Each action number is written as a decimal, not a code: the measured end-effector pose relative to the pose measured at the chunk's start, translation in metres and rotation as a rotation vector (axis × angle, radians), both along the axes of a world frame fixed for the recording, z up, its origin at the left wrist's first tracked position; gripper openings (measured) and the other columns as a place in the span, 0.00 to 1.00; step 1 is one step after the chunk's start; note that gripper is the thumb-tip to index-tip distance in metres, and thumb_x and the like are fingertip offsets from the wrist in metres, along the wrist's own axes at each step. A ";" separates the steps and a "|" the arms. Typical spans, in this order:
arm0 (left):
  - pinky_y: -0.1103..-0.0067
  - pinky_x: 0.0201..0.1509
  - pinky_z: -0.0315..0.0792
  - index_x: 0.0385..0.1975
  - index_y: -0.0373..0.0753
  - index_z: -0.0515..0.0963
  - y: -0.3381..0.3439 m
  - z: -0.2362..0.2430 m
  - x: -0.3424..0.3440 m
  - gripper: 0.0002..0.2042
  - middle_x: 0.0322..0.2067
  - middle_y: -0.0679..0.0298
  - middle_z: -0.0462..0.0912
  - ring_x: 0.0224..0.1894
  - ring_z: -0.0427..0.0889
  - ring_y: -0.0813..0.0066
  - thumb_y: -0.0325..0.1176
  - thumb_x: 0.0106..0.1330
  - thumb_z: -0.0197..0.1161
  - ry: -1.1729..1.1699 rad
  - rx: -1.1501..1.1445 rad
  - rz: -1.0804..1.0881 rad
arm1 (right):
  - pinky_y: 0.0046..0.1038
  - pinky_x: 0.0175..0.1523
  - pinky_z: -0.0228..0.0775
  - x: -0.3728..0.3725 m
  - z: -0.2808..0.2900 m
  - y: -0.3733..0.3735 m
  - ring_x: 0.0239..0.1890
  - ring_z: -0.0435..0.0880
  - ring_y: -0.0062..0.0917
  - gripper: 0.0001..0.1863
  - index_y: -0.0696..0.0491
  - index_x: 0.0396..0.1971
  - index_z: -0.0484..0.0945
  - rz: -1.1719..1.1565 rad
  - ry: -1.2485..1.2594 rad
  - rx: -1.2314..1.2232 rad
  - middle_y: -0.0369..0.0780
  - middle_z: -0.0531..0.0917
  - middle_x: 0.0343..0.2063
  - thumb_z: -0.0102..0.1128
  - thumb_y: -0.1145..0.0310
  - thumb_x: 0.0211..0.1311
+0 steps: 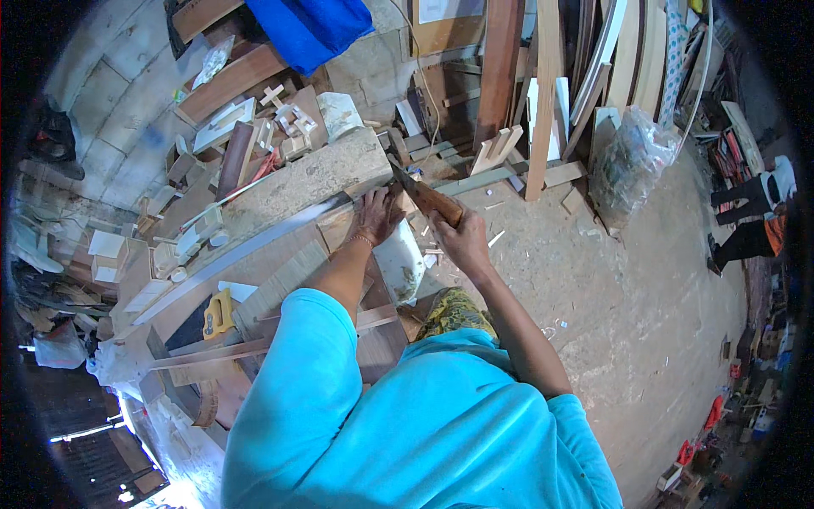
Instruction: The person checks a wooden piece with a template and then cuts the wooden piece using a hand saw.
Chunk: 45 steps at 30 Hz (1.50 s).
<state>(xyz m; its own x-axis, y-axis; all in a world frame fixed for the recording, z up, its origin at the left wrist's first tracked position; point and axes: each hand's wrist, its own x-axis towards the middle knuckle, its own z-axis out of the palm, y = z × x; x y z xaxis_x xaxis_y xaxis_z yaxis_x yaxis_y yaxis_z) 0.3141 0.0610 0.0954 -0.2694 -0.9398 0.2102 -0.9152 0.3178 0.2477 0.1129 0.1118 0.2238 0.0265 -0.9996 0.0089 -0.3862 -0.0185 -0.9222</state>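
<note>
Right hand [462, 240] gripping handsaw [424, 197], left hand [376, 217] on board edge [339, 222]

A blue cloth [309, 25] hangs at twelve o'clock. Planks [585, 68] lean upright at one o'clock, a clear plastic bag [632, 157] below them. A yellow-handled tool [219, 314] lies at eight o'clock, wood offcuts [284, 123] at eleven.

Left hand [374, 217] pressed flat, fingers spread; right hand [462, 240] fisted.
</note>
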 end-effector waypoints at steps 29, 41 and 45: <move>0.63 0.55 0.57 0.50 0.38 0.67 -0.001 -0.008 0.002 0.26 0.49 0.57 0.66 0.52 0.63 0.55 0.44 0.53 0.60 0.051 -0.124 -0.019 | 0.32 0.31 0.69 0.011 0.019 -0.084 0.24 0.80 0.34 0.15 0.64 0.29 0.77 0.202 -0.052 0.077 0.50 0.79 0.21 0.61 0.66 0.46; 0.64 0.55 0.58 0.49 0.39 0.67 -0.001 -0.016 0.005 0.27 0.49 0.61 0.65 0.53 0.62 0.58 0.44 0.50 0.63 0.152 -0.232 -0.092 | 0.42 0.31 0.68 0.039 0.056 -0.083 0.25 0.77 0.49 0.12 0.63 0.26 0.73 0.274 0.258 -0.196 0.55 0.77 0.21 0.57 0.68 0.50; 0.62 0.54 0.58 0.50 0.41 0.66 -0.003 -0.003 -0.006 0.27 0.49 0.58 0.66 0.52 0.62 0.55 0.48 0.52 0.59 0.005 -0.105 0.017 | 0.45 0.34 0.67 0.016 0.022 -0.037 0.29 0.76 0.52 0.16 0.62 0.39 0.68 0.165 0.182 -0.206 0.58 0.76 0.23 0.55 0.68 0.53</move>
